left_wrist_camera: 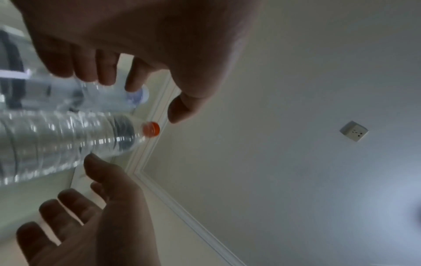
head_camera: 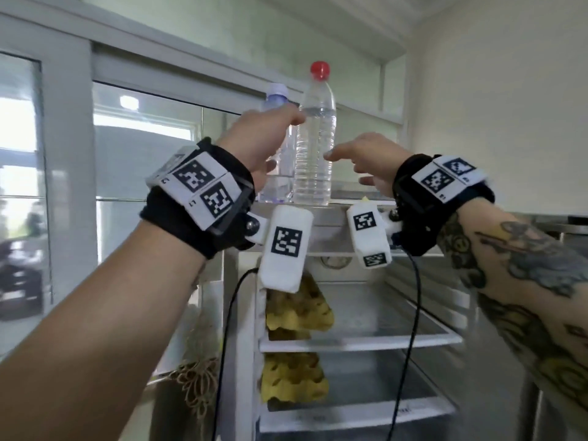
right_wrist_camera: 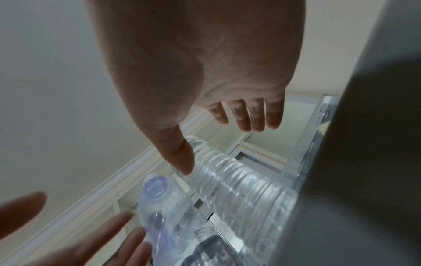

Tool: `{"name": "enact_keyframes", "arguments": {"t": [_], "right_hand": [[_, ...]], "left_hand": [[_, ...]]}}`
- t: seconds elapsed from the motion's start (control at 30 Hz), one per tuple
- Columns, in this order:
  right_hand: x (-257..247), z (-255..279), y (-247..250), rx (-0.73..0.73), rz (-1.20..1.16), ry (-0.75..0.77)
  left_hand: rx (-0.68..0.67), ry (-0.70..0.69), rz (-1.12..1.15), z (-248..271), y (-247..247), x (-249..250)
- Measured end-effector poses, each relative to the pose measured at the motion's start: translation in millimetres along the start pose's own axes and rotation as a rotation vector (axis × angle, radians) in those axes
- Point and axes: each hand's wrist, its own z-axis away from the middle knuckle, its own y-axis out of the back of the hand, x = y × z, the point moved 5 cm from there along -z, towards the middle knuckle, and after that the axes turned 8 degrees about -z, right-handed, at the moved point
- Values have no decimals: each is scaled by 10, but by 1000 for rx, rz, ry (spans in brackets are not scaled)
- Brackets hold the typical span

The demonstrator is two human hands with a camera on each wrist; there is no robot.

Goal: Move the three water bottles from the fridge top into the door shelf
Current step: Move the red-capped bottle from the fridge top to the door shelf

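Two clear water bottles stand upright on the fridge top [head_camera: 353, 186]. One has a red cap [head_camera: 315, 138] [left_wrist_camera: 68, 140] [right_wrist_camera: 239, 189], the other a pale purple cap [head_camera: 281, 173] [left_wrist_camera: 102, 97] [right_wrist_camera: 164, 207]. My left hand [head_camera: 273, 138] [left_wrist_camera: 141, 93] is raised in front of the purple-capped bottle with fingers spread around it and no firm grip. My right hand [head_camera: 356, 157] [right_wrist_camera: 216, 142] reaches in from the right with straight fingers. Its thumb tip touches the side of the red-capped bottle. No third bottle is in view.
The fridge stands open below, with white shelves [head_camera: 359, 340] and yellow egg cartons [head_camera: 299, 308] at their left end. Cables hang from both wrist cameras. A glass sliding door [head_camera: 143, 173] is on the left, and a steel counter [head_camera: 560, 224] on the right.
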Motion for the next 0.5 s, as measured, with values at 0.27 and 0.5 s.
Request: {"name": "enact_keyframes", "arguments": {"t": [0.27, 0.5], "right_hand": [[-34, -231, -361, -28, -68, -28], [-44, -185, -374, 35, 74, 39]], "left_hand": [[80, 71, -55, -138, 250, -170], [109, 63, -77, -153, 263, -183]]}}
